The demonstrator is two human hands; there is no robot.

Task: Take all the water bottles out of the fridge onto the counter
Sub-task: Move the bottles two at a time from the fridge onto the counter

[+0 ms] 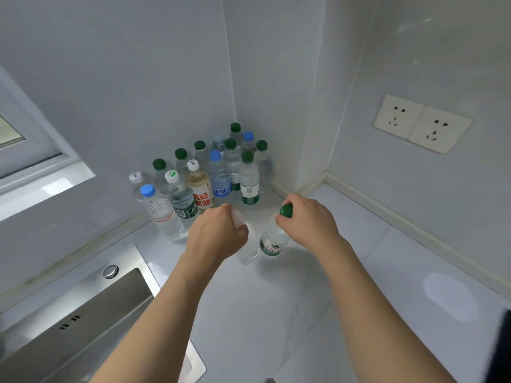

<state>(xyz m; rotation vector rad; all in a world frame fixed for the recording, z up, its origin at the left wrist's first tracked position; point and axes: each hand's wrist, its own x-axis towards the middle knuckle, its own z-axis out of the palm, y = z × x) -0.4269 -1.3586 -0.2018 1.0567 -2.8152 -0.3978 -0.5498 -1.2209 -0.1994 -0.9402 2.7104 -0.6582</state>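
While the fridge is out of frame, most of the job looks done. The white desk [318, 313] fills lower centre and right, and a steel sink [91, 313] sits lower left. A window [25, 150] is at the left edge, with sockets [421, 124] on the wall at upper right.

A cluster of bottles [221, 172] stands upright in the back corner at centre frame, about a dozen of them packed close with green, blue and white caps. One has a red label [203, 199].

The two newest bottles are in front of that cluster, apart from it. The left hand [218, 233] is curled round the top of a clear bottle [249, 252], hiding its cap. The right hand [307, 219] pinches the neck of a green bottle [273, 241] just under its green cap [286, 210]. Both bottles look at or nearly on the desk, slightly tilted; I can't tell if they've fully landed.

Judgement: late stage, these two being set down. Whether more remain in the fridge can't be told. What's left is to let go, then check the fridge.
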